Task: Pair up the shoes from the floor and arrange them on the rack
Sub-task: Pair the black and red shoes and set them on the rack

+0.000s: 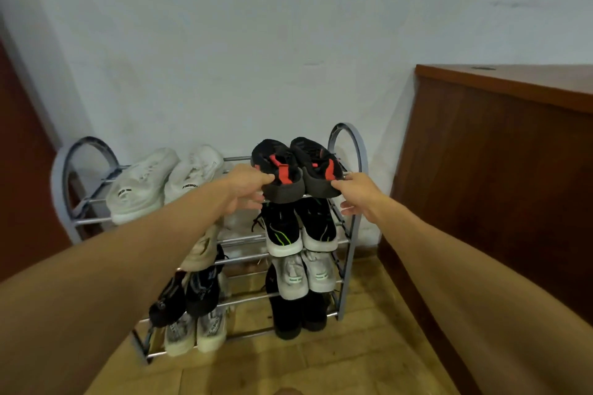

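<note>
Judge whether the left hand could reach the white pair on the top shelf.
Probably yes: the white pair sits just beside the left hand, nothing between, though it grips a black-and-red shoe.

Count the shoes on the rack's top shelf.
4. Two white shoes at the left; two black-and-red shoes at the right, one pinched at the heel by the left hand, the other touched by the right hand. None looks hidden.

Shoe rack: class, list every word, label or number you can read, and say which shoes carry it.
White shoes, top left: dark heel print, too blurred to read.
Grey-white shoes, lower right: green heel labels, too small to read.
Grey patterned shoes, bottom left: dark lettering, blurred.
Black and red shoes, top right: no text visible.
</note>
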A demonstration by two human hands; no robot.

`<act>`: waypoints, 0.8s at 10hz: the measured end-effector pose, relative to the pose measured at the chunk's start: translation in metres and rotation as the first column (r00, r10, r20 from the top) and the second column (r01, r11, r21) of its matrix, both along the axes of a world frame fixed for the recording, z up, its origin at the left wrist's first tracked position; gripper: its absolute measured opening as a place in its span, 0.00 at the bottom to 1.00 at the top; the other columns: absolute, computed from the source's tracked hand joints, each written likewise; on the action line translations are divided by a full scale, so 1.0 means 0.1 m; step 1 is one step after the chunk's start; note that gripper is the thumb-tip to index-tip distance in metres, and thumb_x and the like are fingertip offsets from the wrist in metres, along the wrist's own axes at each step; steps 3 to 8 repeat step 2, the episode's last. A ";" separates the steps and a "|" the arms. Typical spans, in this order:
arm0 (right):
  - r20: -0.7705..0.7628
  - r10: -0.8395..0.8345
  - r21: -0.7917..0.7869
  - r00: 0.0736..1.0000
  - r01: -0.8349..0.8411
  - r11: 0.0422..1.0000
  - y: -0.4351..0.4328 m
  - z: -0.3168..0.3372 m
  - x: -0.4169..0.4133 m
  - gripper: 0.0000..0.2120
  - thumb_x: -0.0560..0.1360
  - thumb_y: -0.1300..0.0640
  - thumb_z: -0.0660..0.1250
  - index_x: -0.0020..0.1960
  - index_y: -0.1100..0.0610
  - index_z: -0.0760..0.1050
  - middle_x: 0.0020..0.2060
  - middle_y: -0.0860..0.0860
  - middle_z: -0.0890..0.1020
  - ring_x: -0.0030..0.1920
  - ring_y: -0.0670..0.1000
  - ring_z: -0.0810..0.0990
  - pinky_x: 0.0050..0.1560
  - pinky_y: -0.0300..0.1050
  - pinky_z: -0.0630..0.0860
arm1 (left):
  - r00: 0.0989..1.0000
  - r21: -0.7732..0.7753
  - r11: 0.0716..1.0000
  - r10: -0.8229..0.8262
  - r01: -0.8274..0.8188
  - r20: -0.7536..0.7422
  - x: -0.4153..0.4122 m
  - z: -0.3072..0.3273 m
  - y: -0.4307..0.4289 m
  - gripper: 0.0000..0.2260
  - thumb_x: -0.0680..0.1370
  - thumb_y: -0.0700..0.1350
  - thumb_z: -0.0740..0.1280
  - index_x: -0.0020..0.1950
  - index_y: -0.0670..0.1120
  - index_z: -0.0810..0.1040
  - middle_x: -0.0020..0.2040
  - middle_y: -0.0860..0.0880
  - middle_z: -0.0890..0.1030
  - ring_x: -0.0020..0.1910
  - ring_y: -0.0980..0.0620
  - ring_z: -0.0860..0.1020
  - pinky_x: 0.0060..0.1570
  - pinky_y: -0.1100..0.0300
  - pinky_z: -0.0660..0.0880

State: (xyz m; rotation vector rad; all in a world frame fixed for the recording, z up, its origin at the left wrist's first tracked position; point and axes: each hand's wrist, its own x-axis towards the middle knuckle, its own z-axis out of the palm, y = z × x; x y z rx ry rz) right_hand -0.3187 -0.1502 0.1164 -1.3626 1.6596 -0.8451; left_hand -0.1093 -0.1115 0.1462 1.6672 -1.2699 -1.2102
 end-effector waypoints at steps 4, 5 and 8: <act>-0.069 0.126 -0.093 0.990 -0.132 0.987 0.59 0.08 0.07 0.20 0.78 0.62 0.65 0.69 0.62 0.72 0.50 0.58 0.78 0.45 0.54 0.78 0.41 0.46 0.77 | 0.994 -0.113 0.992 -0.053 0.063 0.094 0.37 0.33 0.86 0.12 0.79 0.44 0.64 0.61 0.43 0.74 0.55 0.45 0.77 0.51 0.48 0.78 0.53 0.53 0.78; -0.069 0.126 -0.093 0.990 -0.132 0.987 0.59 0.08 0.07 0.20 0.78 0.62 0.65 0.69 0.62 0.72 0.50 0.58 0.78 0.45 0.54 0.78 0.41 0.46 0.77 | 0.994 -0.113 0.992 -0.053 0.063 0.094 0.37 0.33 0.86 0.12 0.79 0.44 0.64 0.61 0.43 0.74 0.55 0.45 0.77 0.51 0.48 0.78 0.53 0.53 0.78; -0.069 0.126 -0.093 0.990 -0.132 0.987 0.59 0.08 0.07 0.20 0.78 0.62 0.65 0.69 0.62 0.72 0.50 0.58 0.78 0.45 0.54 0.78 0.41 0.46 0.77 | 0.994 -0.113 0.992 -0.053 0.063 0.094 0.37 0.33 0.86 0.12 0.79 0.44 0.64 0.61 0.43 0.74 0.55 0.45 0.77 0.51 0.48 0.78 0.53 0.53 0.78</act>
